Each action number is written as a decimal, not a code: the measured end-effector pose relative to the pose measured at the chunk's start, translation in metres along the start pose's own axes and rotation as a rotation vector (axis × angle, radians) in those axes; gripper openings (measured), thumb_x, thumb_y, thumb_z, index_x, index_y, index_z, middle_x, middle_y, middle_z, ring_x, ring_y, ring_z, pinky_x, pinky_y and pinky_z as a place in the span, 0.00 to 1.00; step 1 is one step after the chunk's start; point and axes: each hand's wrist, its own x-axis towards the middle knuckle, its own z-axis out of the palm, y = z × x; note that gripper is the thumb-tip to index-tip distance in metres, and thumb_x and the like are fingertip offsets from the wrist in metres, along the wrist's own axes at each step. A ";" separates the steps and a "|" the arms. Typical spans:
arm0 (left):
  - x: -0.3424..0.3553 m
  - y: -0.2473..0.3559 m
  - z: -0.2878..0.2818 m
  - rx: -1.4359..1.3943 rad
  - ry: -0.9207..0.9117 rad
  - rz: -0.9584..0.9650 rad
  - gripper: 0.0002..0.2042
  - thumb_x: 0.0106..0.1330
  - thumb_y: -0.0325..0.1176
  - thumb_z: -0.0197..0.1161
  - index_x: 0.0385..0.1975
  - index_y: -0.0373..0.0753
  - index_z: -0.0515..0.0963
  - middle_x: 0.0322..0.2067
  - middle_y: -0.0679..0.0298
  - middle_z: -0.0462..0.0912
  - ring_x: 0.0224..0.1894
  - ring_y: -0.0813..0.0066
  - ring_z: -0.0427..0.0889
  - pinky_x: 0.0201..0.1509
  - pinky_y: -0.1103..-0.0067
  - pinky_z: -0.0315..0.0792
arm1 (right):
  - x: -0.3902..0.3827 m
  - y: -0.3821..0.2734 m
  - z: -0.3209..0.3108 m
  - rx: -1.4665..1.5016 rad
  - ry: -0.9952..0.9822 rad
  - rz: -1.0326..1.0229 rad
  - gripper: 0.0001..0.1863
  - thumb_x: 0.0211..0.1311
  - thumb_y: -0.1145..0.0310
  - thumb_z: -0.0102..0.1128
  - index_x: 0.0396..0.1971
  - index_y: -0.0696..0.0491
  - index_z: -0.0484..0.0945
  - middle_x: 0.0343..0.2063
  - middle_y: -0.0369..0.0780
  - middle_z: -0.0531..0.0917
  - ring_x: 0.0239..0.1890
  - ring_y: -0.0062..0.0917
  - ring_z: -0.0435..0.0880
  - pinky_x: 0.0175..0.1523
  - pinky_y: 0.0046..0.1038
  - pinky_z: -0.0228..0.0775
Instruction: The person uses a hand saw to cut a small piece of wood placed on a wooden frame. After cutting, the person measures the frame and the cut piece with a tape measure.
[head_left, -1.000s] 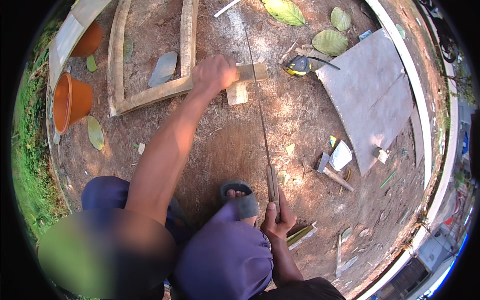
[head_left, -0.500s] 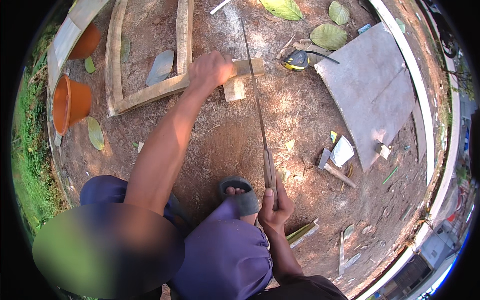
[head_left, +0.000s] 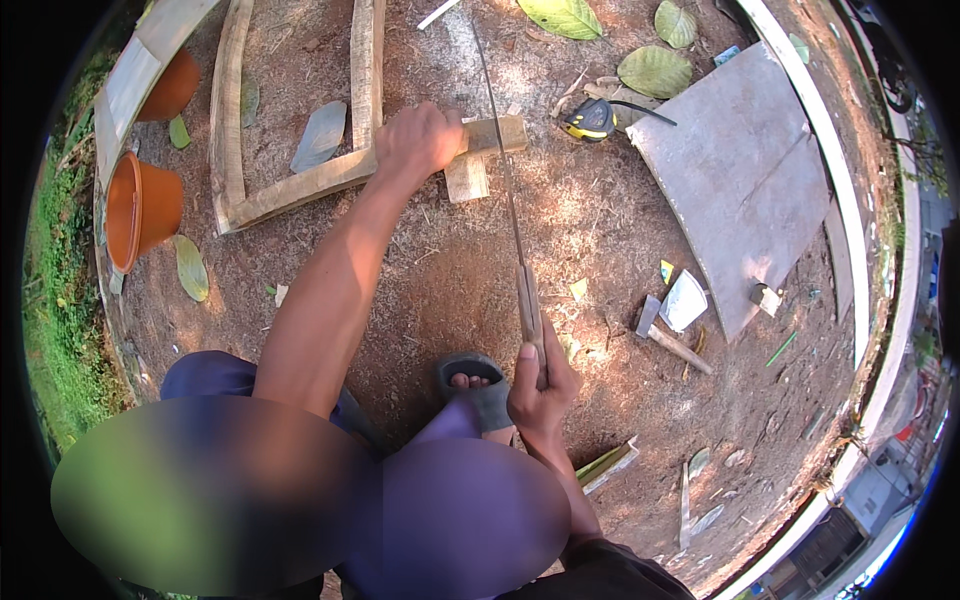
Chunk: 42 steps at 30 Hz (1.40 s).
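Observation:
My left hand [head_left: 412,140] grips a wooden beam [head_left: 300,187] that joins a pale timber frame [head_left: 230,110] lying on the dirt, pressing on the beam near its right end. A short wood block [head_left: 466,181] lies under that end. My right hand [head_left: 540,395] is closed around the wooden handle of a long saw [head_left: 530,315]. The thin blade [head_left: 510,195] runs away from me across the beam, just right of my left hand. A grey sandal [head_left: 474,388] with my foot in it is between my arms.
Right: yellow-black tape measure [head_left: 590,120], grey board [head_left: 730,180], hammer [head_left: 670,340], white scrap [head_left: 684,300], wood strip [head_left: 686,510]. Left: two orange pots [head_left: 157,210], grass [head_left: 55,290]. Dry leaves [head_left: 655,72] are scattered on the ground. A long white rail [head_left: 838,200] curves along the right.
My right hand and the saw have slid forward, away from me, along the blade's line. My left hand has shifted slightly up and left and still grips the beam.

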 end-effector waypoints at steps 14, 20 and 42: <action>0.002 -0.003 0.006 -0.017 0.063 0.000 0.23 0.72 0.45 0.45 0.20 0.37 0.78 0.20 0.55 0.83 0.24 0.59 0.82 0.38 0.56 0.77 | 0.008 0.001 0.002 0.016 0.030 -0.035 0.23 0.70 0.72 0.59 0.62 0.65 0.78 0.22 0.41 0.85 0.21 0.20 0.83 0.28 0.26 0.74; 0.004 -0.007 0.002 -0.030 -0.022 -0.029 0.24 0.74 0.44 0.41 0.17 0.40 0.75 0.16 0.62 0.78 0.18 0.67 0.74 0.35 0.60 0.76 | -0.009 0.020 -0.006 -0.009 -0.033 0.000 0.22 0.70 0.71 0.59 0.61 0.65 0.79 0.24 0.40 0.86 0.21 0.22 0.84 0.28 0.27 0.74; 0.001 0.002 -0.003 -0.022 -0.012 -0.009 0.24 0.73 0.44 0.42 0.18 0.39 0.77 0.18 0.57 0.81 0.21 0.64 0.77 0.34 0.58 0.75 | 0.024 -0.005 0.013 0.052 0.005 0.026 0.23 0.70 0.72 0.59 0.62 0.65 0.77 0.27 0.45 0.87 0.23 0.23 0.85 0.29 0.27 0.75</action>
